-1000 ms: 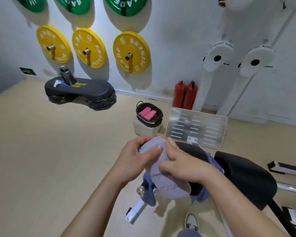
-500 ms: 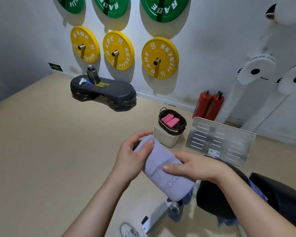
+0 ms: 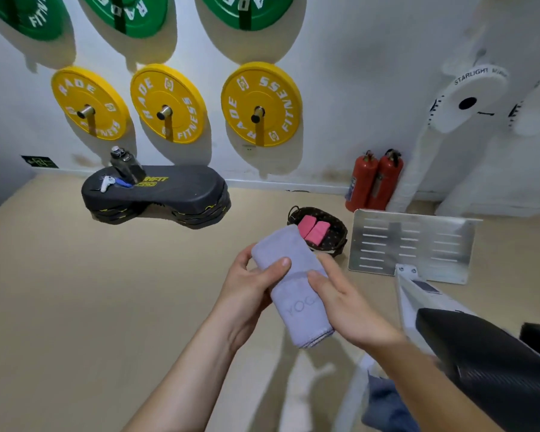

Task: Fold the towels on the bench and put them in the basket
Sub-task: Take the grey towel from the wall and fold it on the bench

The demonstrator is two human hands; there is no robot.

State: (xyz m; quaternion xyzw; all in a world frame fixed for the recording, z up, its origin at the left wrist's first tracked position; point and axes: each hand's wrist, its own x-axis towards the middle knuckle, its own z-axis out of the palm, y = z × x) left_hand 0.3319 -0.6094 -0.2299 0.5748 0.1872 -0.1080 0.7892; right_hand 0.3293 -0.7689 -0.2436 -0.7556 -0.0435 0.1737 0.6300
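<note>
A folded lilac towel [image 3: 290, 285] with pale lettering is held in the air between both hands. My left hand [image 3: 250, 285] grips its left side, thumb on top. My right hand [image 3: 343, 304] holds its right side with the fingers curled over the edge. Just beyond the towel's far end stands a dark woven basket [image 3: 337, 235] on the floor, with two folded pink towels [image 3: 313, 229] inside. The black padded bench [image 3: 487, 363] fills the lower right. A blue towel [image 3: 387, 406] hangs below the bench.
A ribbed metal plate [image 3: 412, 244] stands right of the basket. Two red fire extinguishers [image 3: 374, 179] lean at the wall. A black step platform [image 3: 156, 194] with a bottle sits at the back left. Yellow and green weight plates hang on the wall. Tan floor lies to the left.
The view has swung left and forward, away from the bench. Both hands carried the lilac towel toward the basket, which now lies just past the towel's far end.
</note>
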